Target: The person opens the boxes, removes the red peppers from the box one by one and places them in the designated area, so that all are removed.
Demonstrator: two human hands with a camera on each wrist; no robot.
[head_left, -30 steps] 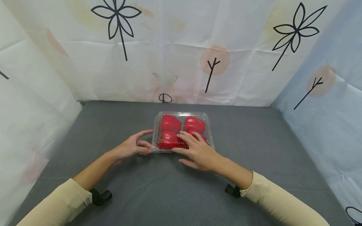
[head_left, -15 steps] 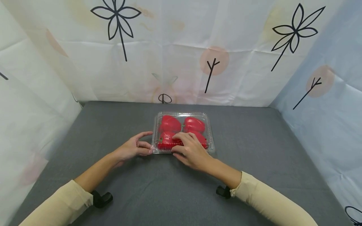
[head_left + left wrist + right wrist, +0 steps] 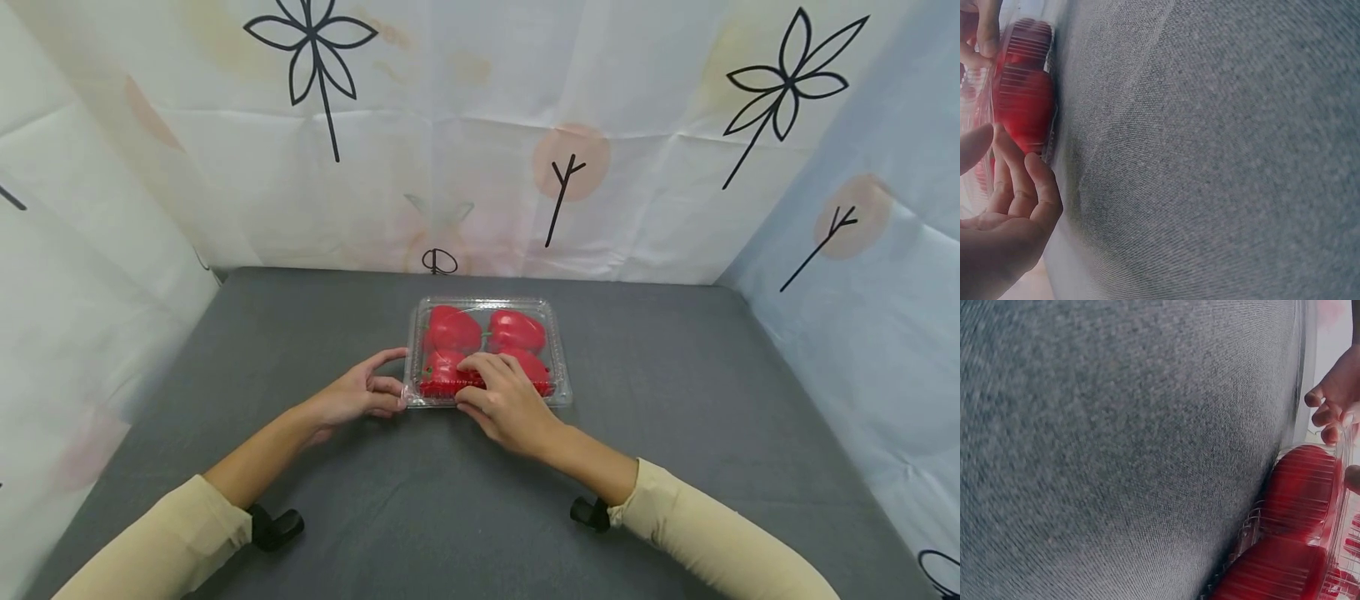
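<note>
A clear plastic clamshell container with a lid over it lies on the grey table. Several red bell peppers with bits of green stem show through the plastic. At the container's near left corner my left hand pinches the rim between thumb and fingers, with the index finger stretched along the left side. My right hand has its fingers bent over the front of the lid and its thumb at the front rim, pinching the edge there. It partly covers the front peppers. Ribbed container walls show in the left wrist view.
Grey cloth covers the table, which ends at a printed white curtain behind. More curtain hangs on the left and right sides. Black wrist straps sit below both cream sleeves.
My right hand has shifted slightly left, and its spread fingers have bent onto the container's front edge. My left hand stays at the corner. The container has hardly moved.
</note>
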